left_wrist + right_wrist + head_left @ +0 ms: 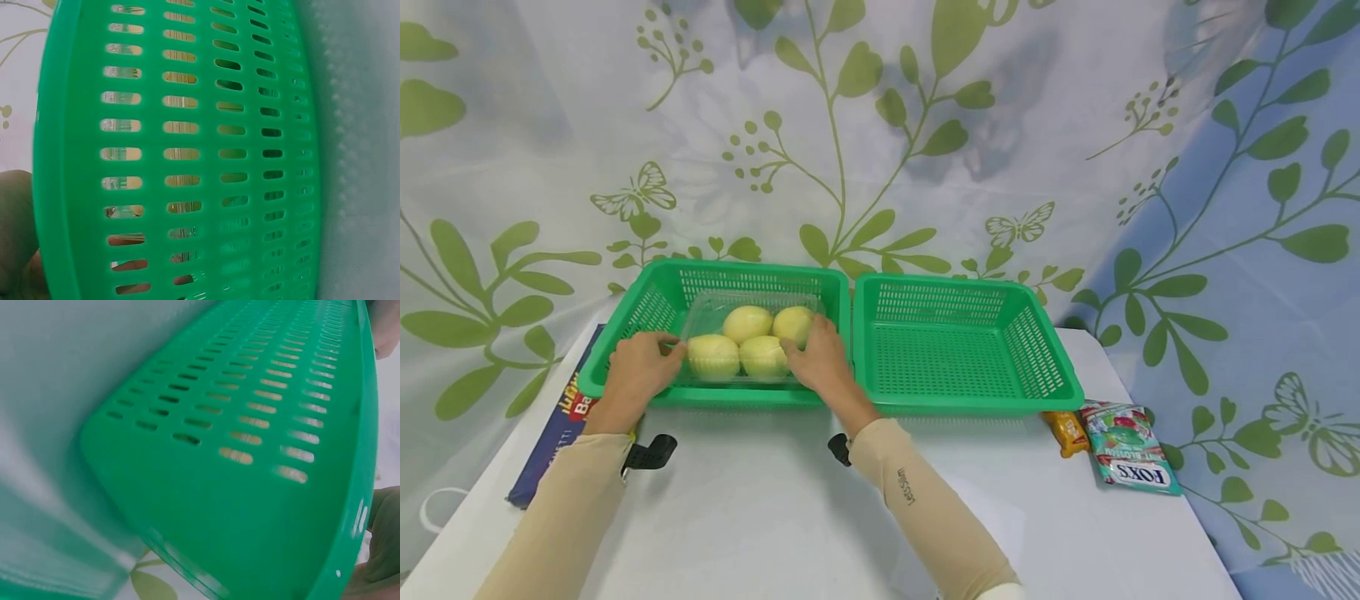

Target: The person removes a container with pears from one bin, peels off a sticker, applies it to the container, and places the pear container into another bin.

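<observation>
A clear plastic box (700, 310) holding several pale yellow fruits (747, 325) lies inside the left green basket (745, 268). My left hand (642, 367) grips the box's left end, thumb and fingers bent at its edge. At the right end, my right hand (820, 354) holds the box, with its thumb over the front fruit and the fingers along the far side. In the left wrist view the slotted basket wall (81, 156) hides most of that hand. The right wrist view likewise shows mainly the basket's outer wall (206, 506), with part of the hand at the edge.
Beside it on the right stands a second green basket (955, 354) with nothing in it. A blue spaghetti pack (542, 458) lies partly under the left basket's side. At the right are an orange packet (1066, 433) and a green-and-red FOX'S bag (1127, 446). A patterned curtain (880, 150) hangs behind.
</observation>
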`<state>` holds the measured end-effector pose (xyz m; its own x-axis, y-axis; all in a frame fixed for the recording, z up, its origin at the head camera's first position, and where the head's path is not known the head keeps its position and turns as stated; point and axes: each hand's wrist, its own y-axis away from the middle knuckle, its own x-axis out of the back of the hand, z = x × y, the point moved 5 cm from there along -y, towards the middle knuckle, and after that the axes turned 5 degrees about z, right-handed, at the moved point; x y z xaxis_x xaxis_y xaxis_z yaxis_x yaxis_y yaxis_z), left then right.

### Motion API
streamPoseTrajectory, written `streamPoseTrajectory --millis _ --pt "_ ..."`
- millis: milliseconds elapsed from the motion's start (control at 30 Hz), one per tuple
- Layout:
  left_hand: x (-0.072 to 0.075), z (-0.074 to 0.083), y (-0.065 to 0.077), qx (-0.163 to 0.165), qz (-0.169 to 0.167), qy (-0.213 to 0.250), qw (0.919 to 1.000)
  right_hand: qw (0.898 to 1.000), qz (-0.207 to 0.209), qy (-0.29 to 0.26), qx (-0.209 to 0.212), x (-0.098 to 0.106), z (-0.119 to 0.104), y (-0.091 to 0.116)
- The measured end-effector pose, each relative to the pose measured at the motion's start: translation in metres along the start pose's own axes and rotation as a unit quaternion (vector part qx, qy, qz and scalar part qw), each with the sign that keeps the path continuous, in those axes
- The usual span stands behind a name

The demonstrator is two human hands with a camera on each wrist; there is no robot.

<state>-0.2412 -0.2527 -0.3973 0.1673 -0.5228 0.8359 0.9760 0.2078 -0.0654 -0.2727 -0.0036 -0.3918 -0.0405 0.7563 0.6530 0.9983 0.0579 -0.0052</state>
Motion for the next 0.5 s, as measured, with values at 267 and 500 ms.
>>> streamPoseTrajectory --millis 267,500 --pt "0.002 0.002 0.002 -0.004 0.010 -0.012 0.9999 0.999 -0.017 -0.024 -0.022 -0.011 0.003 0.000" --pt "0.004 -0.003 -0.001 0.001 0.000 -0.019 0.9998 1.000 -0.001 -0.011 -0.025 -0.017 0.002 -0.001"
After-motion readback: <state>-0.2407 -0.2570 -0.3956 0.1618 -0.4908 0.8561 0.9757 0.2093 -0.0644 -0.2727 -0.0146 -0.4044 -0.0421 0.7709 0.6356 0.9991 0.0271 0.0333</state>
